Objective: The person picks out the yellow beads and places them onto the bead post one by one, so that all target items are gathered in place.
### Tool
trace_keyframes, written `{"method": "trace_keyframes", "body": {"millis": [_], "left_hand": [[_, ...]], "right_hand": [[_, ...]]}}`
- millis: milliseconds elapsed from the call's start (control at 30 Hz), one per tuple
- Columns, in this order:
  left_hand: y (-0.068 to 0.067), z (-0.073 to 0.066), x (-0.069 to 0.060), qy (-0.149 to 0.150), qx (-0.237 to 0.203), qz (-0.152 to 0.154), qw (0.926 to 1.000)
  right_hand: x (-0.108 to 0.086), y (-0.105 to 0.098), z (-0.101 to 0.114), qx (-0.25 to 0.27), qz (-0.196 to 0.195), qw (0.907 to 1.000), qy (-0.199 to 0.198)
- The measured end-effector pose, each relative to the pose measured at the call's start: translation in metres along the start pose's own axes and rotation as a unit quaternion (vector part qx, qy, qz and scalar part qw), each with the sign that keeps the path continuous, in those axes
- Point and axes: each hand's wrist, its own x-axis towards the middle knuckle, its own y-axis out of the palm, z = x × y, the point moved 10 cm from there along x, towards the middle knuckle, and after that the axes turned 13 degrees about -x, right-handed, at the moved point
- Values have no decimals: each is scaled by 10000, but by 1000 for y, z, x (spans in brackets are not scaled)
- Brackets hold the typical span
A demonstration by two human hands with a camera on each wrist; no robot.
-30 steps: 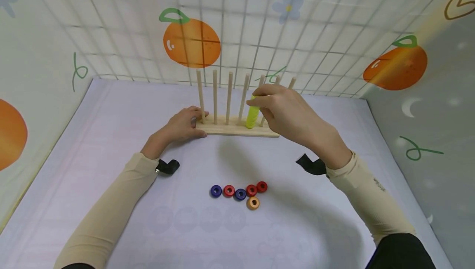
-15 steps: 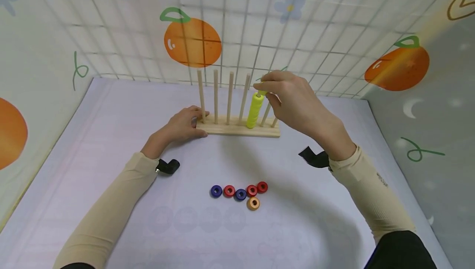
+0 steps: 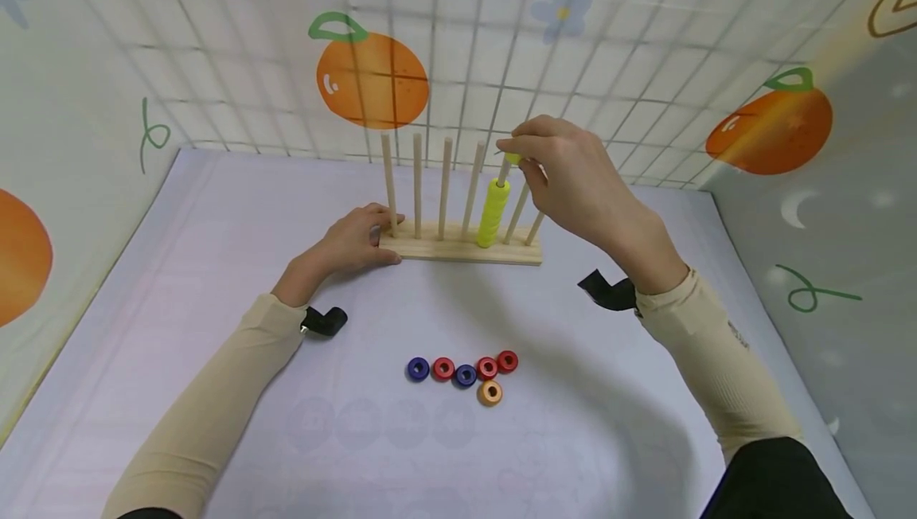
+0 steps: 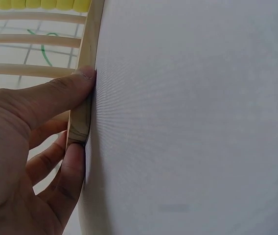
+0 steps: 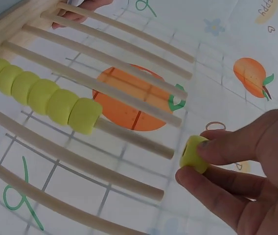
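A wooden peg rack (image 3: 437,249) with a row of upright pegs stands on the table. My left hand (image 3: 351,240) grips its left end, thumb on the front edge and fingers around the end, as the left wrist view shows. One peg carries a stack of several yellow beads (image 3: 493,214); its bare tip shows above them. My right hand (image 3: 573,173) pinches a single yellow bead (image 5: 194,153) between thumb and fingers. In the right wrist view this bead is just off the tip of the stacked peg, its hole facing the peg.
In front of the rack lie several loose beads: blue (image 3: 419,369), red (image 3: 443,368) and one orange bead (image 3: 490,393). A wire grid behind a fruit-printed cloth (image 3: 372,81) rises close behind the rack. Patterned side walls flank the table.
My right hand has risen from the top of the stack, up and slightly right, drawing one yellow bead up along the peg and off its tip. My left hand has stayed put.
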Motion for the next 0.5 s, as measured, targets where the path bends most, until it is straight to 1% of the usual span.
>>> {"method": "trace_keyframes", "body": {"millis": [233,500], "left_hand": [[-1,1,0,-55,-26,-31,10000],[-1,2,0,-119,-34,-44,9999]], "right_hand": [[5,4,-7,-20,11,9999,150],[8,7,-6,-44,100,9999,130]]}}
